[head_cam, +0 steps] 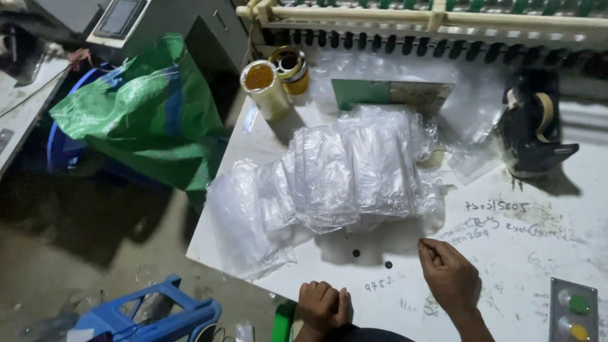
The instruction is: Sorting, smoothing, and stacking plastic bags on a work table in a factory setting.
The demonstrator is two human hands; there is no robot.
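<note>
My left hand (324, 305) rests as a closed fist on the near edge of the white table (519, 266), with nothing visible in it. My right hand (448, 272) lies on the tabletop a little further in, its fingertips pinched together; whether they hold something small I cannot tell. Two small dark round pieces (372, 258) lie on the table just left of the right hand. Behind them sits a pile of clear plastic bags (335, 180), spilling over the table's left edge.
Two tape rolls (277, 79) stand at the back left, a black tape dispenser (535, 130) at the right. A grey box with green and yellow buttons (573, 310) sits near right. A green woven sack (149, 107) and a blue plastic stool (155, 313) are on the floor at left.
</note>
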